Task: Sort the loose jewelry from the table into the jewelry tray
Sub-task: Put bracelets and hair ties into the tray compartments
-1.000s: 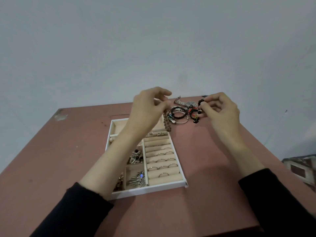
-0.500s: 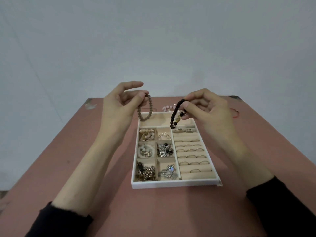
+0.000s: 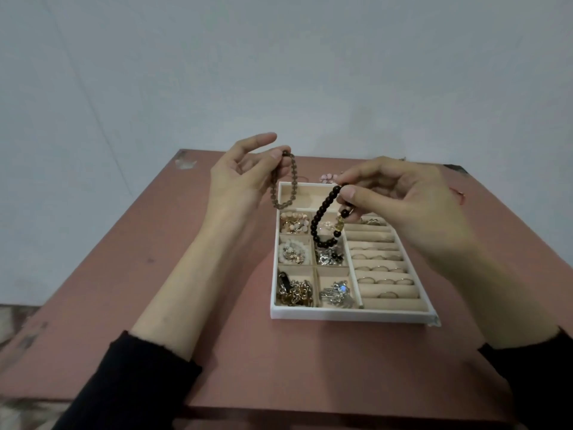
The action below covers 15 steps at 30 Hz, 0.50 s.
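Note:
A white jewelry tray [image 3: 347, 315] with beige compartments lies on the reddish-brown table [image 3: 155, 274]; it holds rings in rolls on the right and mixed pieces on the left. My left hand [image 3: 238, 178] pinches a grey-brown bead bracelet [image 3: 286, 193] that hangs over the tray's far left corner. My right hand [image 3: 400, 197] pinches a dark bead bracelet [image 3: 319, 221] with a gold charm, dangling over the tray's upper middle compartments.
Pink beaded jewelry [image 3: 328, 176] lies on the table just behind the tray. A red cord piece [image 3: 460, 193] shows beyond my right hand. The table's far right corner [image 3: 455, 167] is chipped dark. Grey wall behind.
Both hands lifted a bracelet each from the pile at the table's back and brought them over the tray. The view has shifted so the tray sits centred.

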### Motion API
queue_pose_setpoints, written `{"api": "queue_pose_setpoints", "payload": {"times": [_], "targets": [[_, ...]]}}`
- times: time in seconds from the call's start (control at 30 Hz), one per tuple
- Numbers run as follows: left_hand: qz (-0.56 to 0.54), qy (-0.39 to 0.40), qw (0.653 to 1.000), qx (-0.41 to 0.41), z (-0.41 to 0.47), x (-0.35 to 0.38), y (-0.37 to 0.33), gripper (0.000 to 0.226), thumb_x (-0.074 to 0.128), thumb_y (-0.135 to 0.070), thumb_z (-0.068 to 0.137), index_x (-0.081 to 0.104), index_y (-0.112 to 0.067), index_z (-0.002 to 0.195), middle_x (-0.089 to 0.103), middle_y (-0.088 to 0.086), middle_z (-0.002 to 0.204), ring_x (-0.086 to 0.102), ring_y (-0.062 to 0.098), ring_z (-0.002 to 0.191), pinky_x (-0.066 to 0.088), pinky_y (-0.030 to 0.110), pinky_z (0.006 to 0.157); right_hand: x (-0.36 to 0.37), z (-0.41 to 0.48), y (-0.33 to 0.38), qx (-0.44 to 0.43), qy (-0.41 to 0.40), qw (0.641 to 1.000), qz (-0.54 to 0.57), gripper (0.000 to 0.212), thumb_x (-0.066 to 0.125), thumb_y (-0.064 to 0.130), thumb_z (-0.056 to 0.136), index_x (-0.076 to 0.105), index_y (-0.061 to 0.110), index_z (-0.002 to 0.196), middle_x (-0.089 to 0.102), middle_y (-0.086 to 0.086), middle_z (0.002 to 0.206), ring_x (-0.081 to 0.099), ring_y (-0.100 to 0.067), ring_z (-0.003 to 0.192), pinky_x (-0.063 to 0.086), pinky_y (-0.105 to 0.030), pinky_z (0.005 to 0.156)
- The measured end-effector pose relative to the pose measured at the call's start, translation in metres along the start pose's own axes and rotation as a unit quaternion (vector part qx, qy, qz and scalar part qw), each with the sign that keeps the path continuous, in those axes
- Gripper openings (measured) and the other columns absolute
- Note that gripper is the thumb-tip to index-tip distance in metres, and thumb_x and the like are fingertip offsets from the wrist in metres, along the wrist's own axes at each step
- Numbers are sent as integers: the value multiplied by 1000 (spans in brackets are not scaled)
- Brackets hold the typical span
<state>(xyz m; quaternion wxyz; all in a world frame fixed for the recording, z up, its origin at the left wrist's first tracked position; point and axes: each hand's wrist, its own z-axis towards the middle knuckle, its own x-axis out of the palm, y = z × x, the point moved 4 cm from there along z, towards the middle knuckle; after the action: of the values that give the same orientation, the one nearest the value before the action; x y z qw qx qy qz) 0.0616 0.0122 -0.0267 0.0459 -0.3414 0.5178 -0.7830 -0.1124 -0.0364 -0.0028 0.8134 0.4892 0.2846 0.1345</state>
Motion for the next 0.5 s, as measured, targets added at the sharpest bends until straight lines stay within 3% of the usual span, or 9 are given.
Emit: {"api": "queue_pose_setpoints", "payload": {"times": [0.2,0.5], "targets": [[-4,-1,1000,-11,1,-3,0,23,57,6,85,58,-4,106,68,13,88,65,13,71,55,22,78,7,-15,10,28,73,997,-8,10,68,7,78,71,13,85,71,-8,74,66,-18,58,54,-19,67],[1,14,1000,-9,5,-6,3,23,58,6,85,58,-4,105,70,11,86,66,13,72,55,24,82,5,-26,25,33,92,995,19,9,69,9,68,69,7,77,68,-5,63,61,-13,50,50,-18,53]]}}
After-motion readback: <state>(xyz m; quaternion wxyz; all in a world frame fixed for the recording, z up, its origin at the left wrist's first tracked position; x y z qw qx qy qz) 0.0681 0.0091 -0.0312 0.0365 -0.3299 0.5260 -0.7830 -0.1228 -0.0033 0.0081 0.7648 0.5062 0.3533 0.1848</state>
